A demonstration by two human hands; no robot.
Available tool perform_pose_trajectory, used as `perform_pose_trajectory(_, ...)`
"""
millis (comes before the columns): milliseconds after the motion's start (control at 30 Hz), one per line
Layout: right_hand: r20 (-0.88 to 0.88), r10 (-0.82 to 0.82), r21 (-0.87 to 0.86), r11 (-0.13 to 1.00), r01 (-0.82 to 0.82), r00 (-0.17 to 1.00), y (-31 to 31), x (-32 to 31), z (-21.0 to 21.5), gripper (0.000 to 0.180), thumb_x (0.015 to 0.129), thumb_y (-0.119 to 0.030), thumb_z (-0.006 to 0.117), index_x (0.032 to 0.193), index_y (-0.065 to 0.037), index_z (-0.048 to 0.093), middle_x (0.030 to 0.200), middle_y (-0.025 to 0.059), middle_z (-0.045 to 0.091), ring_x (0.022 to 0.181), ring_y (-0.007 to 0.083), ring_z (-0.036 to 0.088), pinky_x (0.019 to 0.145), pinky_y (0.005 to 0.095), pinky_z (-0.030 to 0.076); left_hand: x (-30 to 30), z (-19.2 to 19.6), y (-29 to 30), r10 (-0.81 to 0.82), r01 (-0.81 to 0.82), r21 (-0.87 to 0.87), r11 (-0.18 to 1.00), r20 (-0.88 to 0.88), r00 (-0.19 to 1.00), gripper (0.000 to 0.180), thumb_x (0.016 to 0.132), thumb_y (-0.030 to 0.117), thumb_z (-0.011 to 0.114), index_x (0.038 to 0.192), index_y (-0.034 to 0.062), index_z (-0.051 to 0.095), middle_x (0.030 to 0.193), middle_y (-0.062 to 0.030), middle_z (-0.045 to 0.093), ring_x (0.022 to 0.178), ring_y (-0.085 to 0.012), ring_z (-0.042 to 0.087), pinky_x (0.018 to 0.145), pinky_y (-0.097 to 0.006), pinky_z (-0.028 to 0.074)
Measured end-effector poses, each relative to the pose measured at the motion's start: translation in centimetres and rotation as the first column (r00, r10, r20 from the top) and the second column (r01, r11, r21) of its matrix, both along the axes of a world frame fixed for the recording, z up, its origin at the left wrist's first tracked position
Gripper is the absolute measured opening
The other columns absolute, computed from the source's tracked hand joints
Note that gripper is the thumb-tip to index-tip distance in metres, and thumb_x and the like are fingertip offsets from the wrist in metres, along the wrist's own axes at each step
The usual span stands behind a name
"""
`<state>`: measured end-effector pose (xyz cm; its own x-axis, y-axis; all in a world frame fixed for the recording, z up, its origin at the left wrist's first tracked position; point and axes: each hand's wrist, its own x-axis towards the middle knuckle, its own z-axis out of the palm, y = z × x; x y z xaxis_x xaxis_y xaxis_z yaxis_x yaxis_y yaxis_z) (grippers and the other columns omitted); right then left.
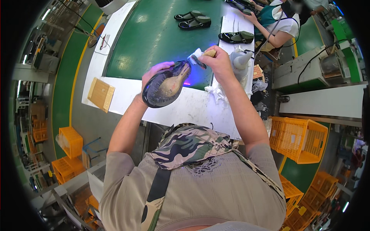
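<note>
My left hand (156,72) grips a black shoe (166,84) turned sole-up, its tan bottom facing me. My right hand (219,61) holds a wooden-handled brush (203,57) whose bristles touch the toe end of the shoe. Both hands hover above a white work surface (181,106) beside a green conveyor belt (162,36). A purple light glows just under the shoe.
Three more black shoes (192,20) lie on the belt and its white edge. A squeeze bottle (241,59) and crumpled cloth stand right of my hand. A wooden board (101,93) lies left. Another person (279,23) works at the far right. Orange crates (298,138) stand around.
</note>
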<state>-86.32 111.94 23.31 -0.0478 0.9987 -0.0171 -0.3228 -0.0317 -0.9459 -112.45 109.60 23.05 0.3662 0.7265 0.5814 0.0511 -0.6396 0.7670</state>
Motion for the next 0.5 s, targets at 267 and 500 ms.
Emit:
perform_pose_trajectory(267, 0.084, 0.093, 0.003, 0.996, -0.094, 0.992, -1.1, -1.6, 0.0, 0.022, 0.076, -0.002, 0.074, 0.086, -0.005, 0.055, 0.078, 0.0034, 0.059, 0.066, 0.0128, 0.057, 0.057, 0.0285, 0.047, 0.0, 0.9, -2.0, 0.063, -0.055, 0.051, 0.997, -0.182, 0.981, 0.049, 0.071, 0.007, 0.081, 0.115, 0.0004, 0.059, 0.116, -0.0162, 0.065, 0.103, -0.0281, 0.066, 0.091, -0.035, 0.052)
perform_pose_trajectory(500, -0.087, 0.296, -0.126, 0.944, -0.305, 0.951, -2.7, -2.0, 3.4, 0.020, 0.075, -0.003, 0.073, 0.084, -0.005, 0.056, 0.076, 0.0042, 0.059, 0.065, 0.0132, 0.056, 0.058, 0.0286, 0.047, 0.7, 1.6, -4.0, 0.141, -0.152, 0.005, 0.988, -0.404, 0.904, 0.054, 0.066, 0.008, 0.083, 0.114, 0.0039, 0.059, 0.106, -0.0137, 0.066, 0.095, -0.0295, 0.067, 0.084, -0.035, 0.053)
